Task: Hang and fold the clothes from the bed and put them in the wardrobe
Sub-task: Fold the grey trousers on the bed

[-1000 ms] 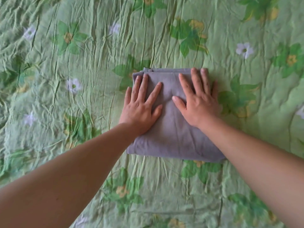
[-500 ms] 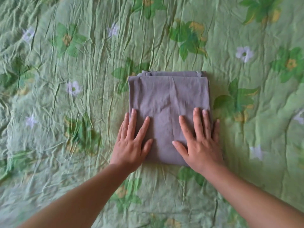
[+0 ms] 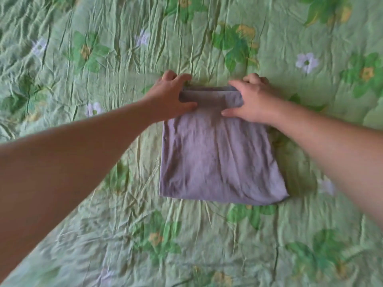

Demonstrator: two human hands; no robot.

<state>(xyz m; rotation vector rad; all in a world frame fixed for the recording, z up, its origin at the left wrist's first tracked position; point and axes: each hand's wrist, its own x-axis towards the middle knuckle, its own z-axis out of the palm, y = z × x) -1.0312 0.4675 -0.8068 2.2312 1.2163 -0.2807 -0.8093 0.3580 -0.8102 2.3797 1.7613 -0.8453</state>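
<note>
Both hands slid from the near edge to twelve o'clock: left hand (image 3: 169,96) and right hand (image 3: 251,102) gripped the folded grey garment's (image 3: 219,160) far corners (thumbs on top) on the bed (image 3: 83,48).

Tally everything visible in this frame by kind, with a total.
Folded lilac garment: 1
Hands: 2, the left hand and the right hand, each gripping the garment's far edge
Green floral bedspread: 1
Total: 4

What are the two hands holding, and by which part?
The left hand and right hand grip the folded purple garment by its far edge, one at each corner.
</note>
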